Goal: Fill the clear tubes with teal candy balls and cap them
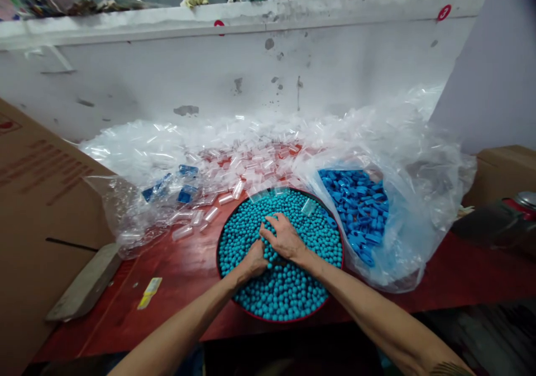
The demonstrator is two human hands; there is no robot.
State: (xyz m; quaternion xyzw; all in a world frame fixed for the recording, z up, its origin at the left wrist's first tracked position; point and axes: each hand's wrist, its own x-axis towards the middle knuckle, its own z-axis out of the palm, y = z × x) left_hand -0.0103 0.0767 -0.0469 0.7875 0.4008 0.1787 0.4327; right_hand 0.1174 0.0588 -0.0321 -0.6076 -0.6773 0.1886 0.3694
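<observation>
A round tray (218, 256) with a dark red rim is full of small turquoise beads (285, 300). Both my hands are over its middle, close together. My left hand (254, 260) is curled down into the beads; its fingertips are hidden, and I cannot make out what is in them. My right hand (287, 239) lies just above and to the right, its fingers bent but apart over the beads, with nothing visible in them. One clear plastic tube (309, 207) lies on the beads at the tray's upper right.
Clear tubes (210, 214) are heaped behind the tray on the red table (180, 287). An open plastic bag (408, 253) holds blue plastic pieces (355, 203) at right. Left stand a cardboard box (46, 197) and a grey block (86, 284). A white wall (347, 63) closes the back.
</observation>
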